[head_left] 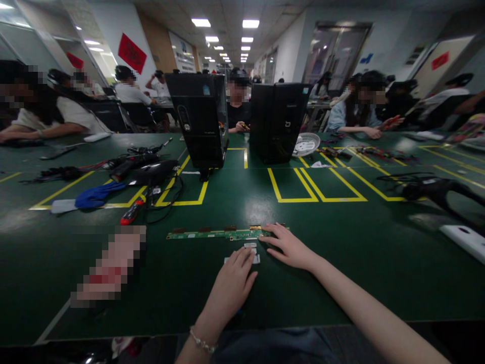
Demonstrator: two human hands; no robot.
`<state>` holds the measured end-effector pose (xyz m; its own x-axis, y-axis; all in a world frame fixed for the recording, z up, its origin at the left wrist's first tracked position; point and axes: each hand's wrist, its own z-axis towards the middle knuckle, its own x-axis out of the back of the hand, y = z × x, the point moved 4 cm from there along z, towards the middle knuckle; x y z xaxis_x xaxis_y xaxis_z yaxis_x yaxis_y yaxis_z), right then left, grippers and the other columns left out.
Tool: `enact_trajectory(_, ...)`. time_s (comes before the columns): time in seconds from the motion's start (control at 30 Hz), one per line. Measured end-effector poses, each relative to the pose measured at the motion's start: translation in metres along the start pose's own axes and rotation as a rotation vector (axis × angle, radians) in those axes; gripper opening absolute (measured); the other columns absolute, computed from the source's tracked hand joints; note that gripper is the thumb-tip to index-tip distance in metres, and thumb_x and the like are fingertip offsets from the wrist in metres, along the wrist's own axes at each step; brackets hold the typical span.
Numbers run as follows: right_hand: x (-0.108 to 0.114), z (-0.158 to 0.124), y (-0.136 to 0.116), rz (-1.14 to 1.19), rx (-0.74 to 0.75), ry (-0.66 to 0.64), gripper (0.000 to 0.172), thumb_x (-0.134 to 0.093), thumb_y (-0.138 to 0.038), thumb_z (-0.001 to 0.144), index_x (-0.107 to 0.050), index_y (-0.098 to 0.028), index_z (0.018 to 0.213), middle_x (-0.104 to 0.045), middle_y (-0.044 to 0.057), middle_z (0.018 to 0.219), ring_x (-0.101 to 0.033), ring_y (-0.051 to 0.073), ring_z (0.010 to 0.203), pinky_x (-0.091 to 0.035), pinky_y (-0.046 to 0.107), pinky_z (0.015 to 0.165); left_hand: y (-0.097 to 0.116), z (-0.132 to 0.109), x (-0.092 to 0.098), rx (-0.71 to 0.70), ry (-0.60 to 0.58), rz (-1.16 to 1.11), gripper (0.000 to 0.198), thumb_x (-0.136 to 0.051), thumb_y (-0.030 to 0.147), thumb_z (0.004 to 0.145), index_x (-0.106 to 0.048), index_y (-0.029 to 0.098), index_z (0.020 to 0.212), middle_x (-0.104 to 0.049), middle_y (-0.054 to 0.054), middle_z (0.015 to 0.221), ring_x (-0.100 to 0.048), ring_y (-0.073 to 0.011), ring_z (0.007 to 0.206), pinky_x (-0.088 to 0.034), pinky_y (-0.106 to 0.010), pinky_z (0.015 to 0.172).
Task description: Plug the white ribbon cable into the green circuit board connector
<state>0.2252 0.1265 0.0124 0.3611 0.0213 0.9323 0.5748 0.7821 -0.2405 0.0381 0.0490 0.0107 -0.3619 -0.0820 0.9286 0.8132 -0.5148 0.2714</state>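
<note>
A long, narrow green circuit board lies flat on the green table in front of me. My right hand rests with spread fingers at the board's right end, the fingertips touching it. Just below the board, my left hand lies over a few small white labels or strips, its fingers stretched out. Part of these white pieces is hidden beneath the left hand. Neither hand is wrapped around anything.
Two black computer towers stand mid-table. To the left lie a red-and-black screwdriver, a blue glove, a black hair dryer and cables. A white device and a black curved object lie right. Other people sit around.
</note>
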Motion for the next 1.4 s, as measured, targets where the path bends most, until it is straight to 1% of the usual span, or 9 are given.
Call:
enact_trajectory(0.23,-0.001,0.0,0.001,0.007,-0.019,-0.021,0.04,-0.047,-0.035,0.095,-0.055,-0.024,0.134,-0.046,0.011,0.144,-0.035,0.025,0.138,-0.029,0.055,0.113,0.003,0.007,-0.001,0.008,-0.047,0.01,0.044,-0.049,0.023,0.094,-0.048,0.016,0.137,-0.052,-0.014,0.143,-0.048,-0.0274,0.132,-0.046,-0.046,0.105)
enact_trajectory(0.53,-0.001,0.0,0.001,0.005,-0.03,-0.031,0.041,-0.047,-0.036,0.096,-0.054,-0.025,0.135,-0.046,0.011,0.144,-0.038,0.024,0.136,-0.029,0.054,0.113,0.005,0.011,-0.002,-0.02,-0.031,0.017,0.042,-0.046,0.018,0.094,-0.049,0.015,0.136,-0.054,-0.012,0.141,-0.048,-0.0259,0.132,-0.045,-0.043,0.107)
enact_trajectory(0.63,-0.001,0.0,0.001,0.009,-0.028,-0.034,0.041,-0.047,-0.035,0.096,-0.054,-0.025,0.135,-0.046,0.011,0.144,-0.038,0.024,0.136,-0.029,0.053,0.113,0.005,0.012,-0.003,-0.014,-0.026,0.019,0.042,-0.047,0.018,0.095,-0.049,0.013,0.136,-0.054,-0.013,0.141,-0.047,-0.0261,0.133,-0.045,-0.043,0.107)
enact_trajectory(0.77,-0.002,0.0,0.001,0.019,-0.028,-0.018,0.041,-0.049,-0.035,0.095,-0.054,-0.024,0.134,-0.047,0.011,0.143,-0.039,0.024,0.135,-0.029,0.053,0.113,0.005,0.013,-0.004,-0.005,-0.017,0.037,0.041,-0.048,0.019,0.095,-0.05,0.015,0.136,-0.054,-0.012,0.141,-0.049,-0.0261,0.132,-0.045,-0.044,0.106)
enact_trajectory(0.9,-0.002,0.0,0.001,0.027,-0.029,-0.01,0.041,-0.05,-0.034,0.094,-0.054,-0.025,0.134,-0.047,0.011,0.143,-0.039,0.024,0.135,-0.03,0.054,0.113,0.004,0.013,-0.005,-0.006,-0.025,0.064,0.043,-0.051,0.018,0.093,-0.05,0.012,0.135,-0.055,-0.013,0.141,-0.049,-0.0261,0.131,-0.044,-0.043,0.107)
enact_trajectory(1.07,-0.002,0.0,0.001,0.032,-0.043,-0.02,0.041,-0.05,-0.034,0.094,-0.055,-0.025,0.134,-0.048,0.01,0.143,-0.039,0.024,0.136,-0.028,0.052,0.114,0.003,0.013,-0.005,-0.021,-0.006,0.059,0.041,-0.049,0.019,0.094,-0.05,0.015,0.135,-0.055,-0.011,0.141,-0.049,-0.0257,0.131,-0.045,-0.043,0.107)
enact_trajectory(1.23,-0.002,0.0,0.001,0.034,-0.046,-0.045,0.043,-0.05,-0.037,0.094,-0.054,-0.025,0.135,-0.047,0.01,0.144,-0.037,0.024,0.137,-0.027,0.052,0.115,0.004,0.014,-0.001,-0.026,-0.057,0.075,0.043,-0.05,0.019,0.094,-0.049,0.013,0.136,-0.053,-0.012,0.143,-0.048,-0.0256,0.132,-0.044,-0.043,0.107)
enact_trajectory(1.4,-0.001,0.0,0.002,0.047,-0.047,-0.045,0.043,-0.051,-0.037,0.093,-0.054,-0.026,0.135,-0.047,0.009,0.145,-0.037,0.024,0.138,-0.027,0.052,0.115,0.005,0.013,-0.001,-0.033,-0.11,0.121,0.048,-0.052,0.021,0.093,-0.046,0.011,0.139,-0.049,-0.013,0.146,-0.045,-0.0262,0.134,-0.039,-0.046,0.111)
